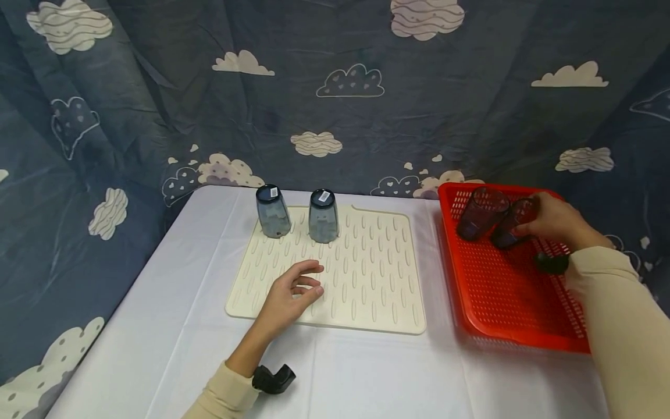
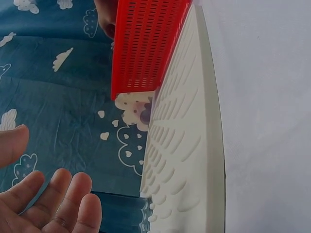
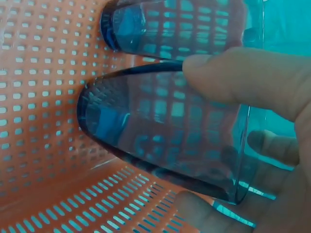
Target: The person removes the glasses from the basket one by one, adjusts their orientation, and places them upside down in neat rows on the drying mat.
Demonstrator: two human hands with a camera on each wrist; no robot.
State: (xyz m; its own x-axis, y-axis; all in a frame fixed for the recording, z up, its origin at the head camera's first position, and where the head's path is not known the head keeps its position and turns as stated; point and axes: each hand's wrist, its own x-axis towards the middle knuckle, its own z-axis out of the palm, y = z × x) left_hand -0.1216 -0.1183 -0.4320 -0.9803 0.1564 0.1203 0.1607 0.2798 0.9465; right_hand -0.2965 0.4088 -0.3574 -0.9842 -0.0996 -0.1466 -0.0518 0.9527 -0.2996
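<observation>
My right hand (image 1: 560, 220) grips a bluish clear drinking glass (image 1: 509, 228) inside the red plastic basket (image 1: 502, 285). In the right wrist view the thumb lies along the near side of this glass (image 3: 160, 126), with fingers on its far side near the rim. A second glass (image 1: 478, 216) leans beside it at the back of the basket. My left hand (image 1: 288, 298) hovers over the front left of the cream drying mat (image 1: 366, 285), fingers loosely bent and holding nothing. Two glasses, one at the left edge (image 1: 274, 216) and one beside it (image 1: 323, 220), stand upside down at the mat's back.
The white-covered table (image 1: 167, 326) carries the mat at centre and the basket at right. A dark cloud-print curtain (image 1: 314, 116) hangs right behind the table. Low perforated walls edge the basket. Black wrist cameras sit on both wrists.
</observation>
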